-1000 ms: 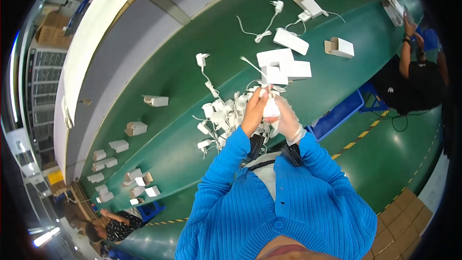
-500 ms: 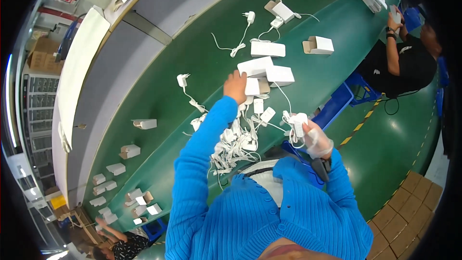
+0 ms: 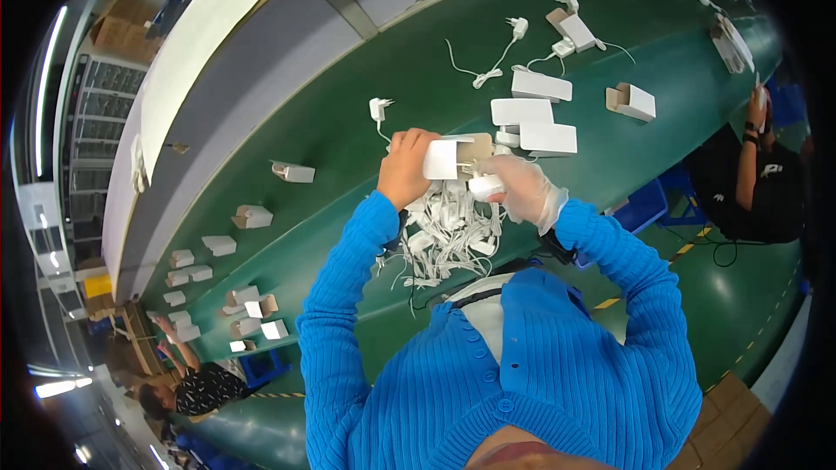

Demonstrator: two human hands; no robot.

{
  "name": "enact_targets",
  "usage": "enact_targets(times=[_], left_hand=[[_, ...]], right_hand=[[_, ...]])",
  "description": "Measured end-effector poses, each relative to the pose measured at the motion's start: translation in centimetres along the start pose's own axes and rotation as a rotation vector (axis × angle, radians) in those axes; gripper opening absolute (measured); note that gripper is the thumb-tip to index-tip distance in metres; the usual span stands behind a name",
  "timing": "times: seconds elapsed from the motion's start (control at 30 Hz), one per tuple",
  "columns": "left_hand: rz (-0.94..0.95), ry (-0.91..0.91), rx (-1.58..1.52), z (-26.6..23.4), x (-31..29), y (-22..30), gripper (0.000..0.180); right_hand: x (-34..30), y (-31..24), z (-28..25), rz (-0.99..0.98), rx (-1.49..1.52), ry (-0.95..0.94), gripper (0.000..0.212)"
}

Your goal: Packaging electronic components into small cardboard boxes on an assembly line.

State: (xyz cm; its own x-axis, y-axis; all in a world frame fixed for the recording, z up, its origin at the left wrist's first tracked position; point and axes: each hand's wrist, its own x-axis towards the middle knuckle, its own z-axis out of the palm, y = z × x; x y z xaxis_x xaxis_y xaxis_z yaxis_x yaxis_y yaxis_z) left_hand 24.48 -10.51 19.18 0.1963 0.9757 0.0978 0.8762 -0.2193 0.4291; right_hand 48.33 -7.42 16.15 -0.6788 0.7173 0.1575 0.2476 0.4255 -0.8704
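My bare left hand (image 3: 404,167) is closed on a small white carton (image 3: 441,159), whose brown inside shows at its open right end. My right hand (image 3: 528,191), in a thin clear glove, grips a white power adapter (image 3: 485,188) right at that open end. Part of the adapter's cord shows at the mouth; how far it reaches inside is hidden. Just below both hands lies a tangled pile of white adapters and cords (image 3: 448,235). Beyond my right hand are white cartons (image 3: 549,138), close together, with another white carton (image 3: 542,85) behind them.
An open carton (image 3: 632,102) lies farther right on the green belt (image 3: 601,152). Loose adapters (image 3: 380,109) lie along the far side. Several cartons (image 3: 252,216) are scattered at left. A co-worker (image 3: 753,165) sits at right, another person (image 3: 205,383) at lower left. A blue bin (image 3: 640,209) stands beside the belt.
My right hand has brought the adapter leftward and up to the carton's open end. My left hand has drawn the carton away from the others. The view has shifted.
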Motion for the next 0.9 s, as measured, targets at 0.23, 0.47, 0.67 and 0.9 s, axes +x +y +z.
enact_targets(times=[0.23,0.47,0.67,0.9], left_hand=[[-0.087,0.131,0.008,-0.7,-3.6,-1.3,0.049],[-0.092,0.088,-0.146,-0.7,-3.9,0.4,0.049],[-0.178,0.127,-0.298,-0.1,-6.0,-0.3,0.057],[-0.248,0.132,-0.540,0.6,-7.1,-0.5,0.067]], right_hand=[[2.2,-1.5,-2.5,0.403,0.808,-0.338,0.043],[4.4,-2.4,1.5,-0.198,-0.261,-0.267,0.041],[5.8,-4.0,1.2,-0.531,-0.462,-0.271,0.037],[7.2,-5.1,2.4,-0.555,-0.788,-0.366,0.024]])
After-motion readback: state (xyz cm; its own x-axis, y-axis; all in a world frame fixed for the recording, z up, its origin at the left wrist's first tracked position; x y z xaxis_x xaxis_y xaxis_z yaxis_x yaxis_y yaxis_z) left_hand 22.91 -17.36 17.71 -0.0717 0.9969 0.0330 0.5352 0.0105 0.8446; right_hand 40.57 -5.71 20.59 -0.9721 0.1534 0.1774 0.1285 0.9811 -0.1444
